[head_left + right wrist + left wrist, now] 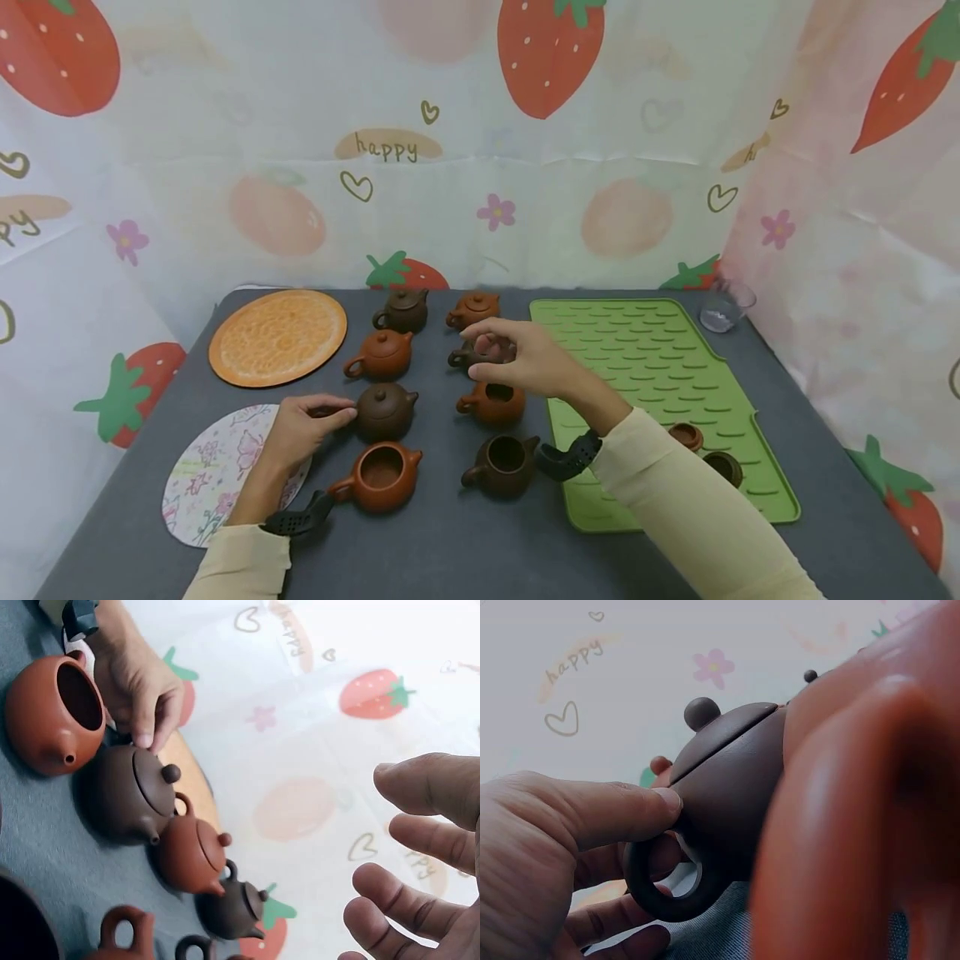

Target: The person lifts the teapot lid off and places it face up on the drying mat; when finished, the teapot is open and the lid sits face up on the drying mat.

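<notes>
My left hand (306,429) grips the handle of a dark brown teapot (386,414), which has its lid on. In the left wrist view the thumb presses at the top of the handle (676,911) and the fingers lie behind it. Over the right-hand column of teapots hovers my right hand (528,358), thumb and fingers apart. Another dark teapot (465,358) is partly hidden behind it, its top covered from sight. The right wrist view shows nothing between the fingers (397,900). Just in front is a lidless reddish teapot (491,410).
Nearer me stand a lidless reddish teapot (384,477) and a lidless dark teapot (504,468). Several lidded teapots stand farther back. Two lids, a reddish lid (686,436) and a dark lid (723,468), lie on the green mat (615,358). Round mats lie left; a clear glass (722,312) stands back right.
</notes>
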The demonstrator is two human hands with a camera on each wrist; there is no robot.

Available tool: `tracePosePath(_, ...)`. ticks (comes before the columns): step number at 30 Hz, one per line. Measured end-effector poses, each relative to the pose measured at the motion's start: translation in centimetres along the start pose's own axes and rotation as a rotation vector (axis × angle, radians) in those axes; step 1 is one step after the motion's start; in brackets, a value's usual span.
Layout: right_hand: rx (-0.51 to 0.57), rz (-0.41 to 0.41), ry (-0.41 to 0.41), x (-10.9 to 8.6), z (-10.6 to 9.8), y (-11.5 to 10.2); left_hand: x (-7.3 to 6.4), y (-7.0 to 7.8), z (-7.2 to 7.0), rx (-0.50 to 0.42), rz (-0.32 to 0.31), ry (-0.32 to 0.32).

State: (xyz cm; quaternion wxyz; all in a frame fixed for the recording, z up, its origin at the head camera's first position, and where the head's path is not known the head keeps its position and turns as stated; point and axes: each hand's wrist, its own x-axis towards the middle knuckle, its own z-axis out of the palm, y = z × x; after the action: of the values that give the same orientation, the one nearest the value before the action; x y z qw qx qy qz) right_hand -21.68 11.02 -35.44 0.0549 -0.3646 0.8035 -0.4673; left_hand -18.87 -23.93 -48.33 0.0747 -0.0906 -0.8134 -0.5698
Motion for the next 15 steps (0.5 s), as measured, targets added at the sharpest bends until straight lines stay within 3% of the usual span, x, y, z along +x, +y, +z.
tracePosePath(15, 0.066, 0.017, -0.045, 3.5, 4.3, 1.1, 0.1, -0.3, -0.1, -0.006, 0.019, -0.010)
